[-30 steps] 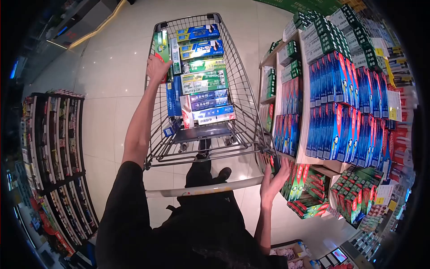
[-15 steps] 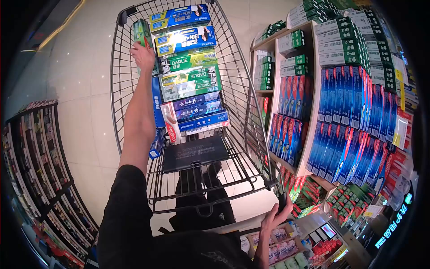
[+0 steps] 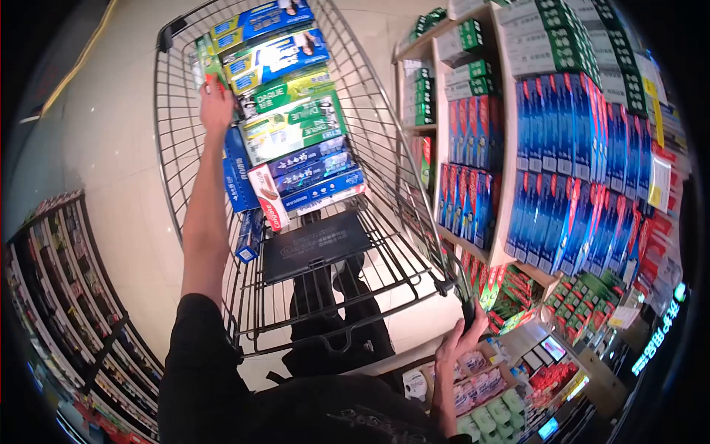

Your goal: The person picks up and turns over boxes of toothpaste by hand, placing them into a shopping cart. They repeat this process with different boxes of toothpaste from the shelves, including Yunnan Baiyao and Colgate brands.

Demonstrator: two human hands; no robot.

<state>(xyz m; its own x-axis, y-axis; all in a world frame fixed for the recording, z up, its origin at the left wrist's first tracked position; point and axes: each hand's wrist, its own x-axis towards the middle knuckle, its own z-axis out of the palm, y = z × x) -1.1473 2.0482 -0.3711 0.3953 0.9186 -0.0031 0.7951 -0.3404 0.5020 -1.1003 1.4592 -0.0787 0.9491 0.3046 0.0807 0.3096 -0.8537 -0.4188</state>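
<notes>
My left hand (image 3: 216, 106) reaches into the far left side of the shopping cart (image 3: 164, 96), its fingers closed around the near end of a green toothpaste box (image 3: 209, 58). The box stands beside the row of toothpaste packs and is partly hidden by the hand. Nearest to it are a blue-and-yellow pack (image 3: 277, 58) and green DARLIE boxes (image 3: 292, 122). Closer to me lie dark blue boxes (image 3: 310, 164) and a red-and-white Colgate box (image 3: 268, 198). My right hand (image 3: 460, 339) is wrapped at the black corner of the cart's handle (image 3: 468, 309).
On the right stands a display shelf (image 3: 509, 133) with stacked blue-and-red toothpaste boxes (image 3: 558, 126) and green-and-white boxes (image 3: 551, 37). A long shelf (image 3: 66, 288) runs at the left. Pink and green packs (image 3: 481, 392) sit below my right hand. Pale tiled floor (image 3: 122, 163) surrounds the cart.
The view has shifted, and the cart and its packs appear farther left and turned slightly. The green box sits lower between the packs and the cart's side. My right hand stays at the handle.
</notes>
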